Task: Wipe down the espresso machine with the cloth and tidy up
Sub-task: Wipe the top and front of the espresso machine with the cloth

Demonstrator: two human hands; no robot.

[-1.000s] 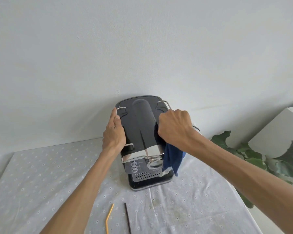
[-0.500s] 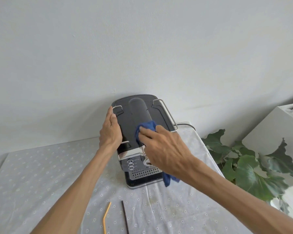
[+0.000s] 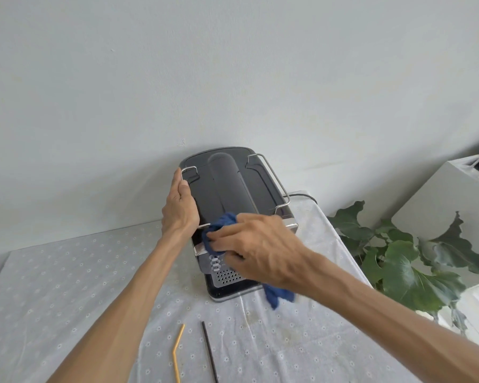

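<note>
The espresso machine (image 3: 233, 205) stands on the desk (image 3: 67, 286) against the wall. The left hand (image 3: 181, 208) lies flat on its side to steady it; the right hand (image 3: 263, 252), fingers (image 3: 221, 239) pinching the blue cloth (image 3: 219, 225), rubs the front edge.

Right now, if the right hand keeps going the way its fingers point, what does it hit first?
Probably the left hand, which holds the espresso machine; the right hand points left with the blue cloth. Depth unclear.

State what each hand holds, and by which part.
Right hand grips the blue cloth by its bunched middle; left hand steadies the espresso machine at its left side.
</note>
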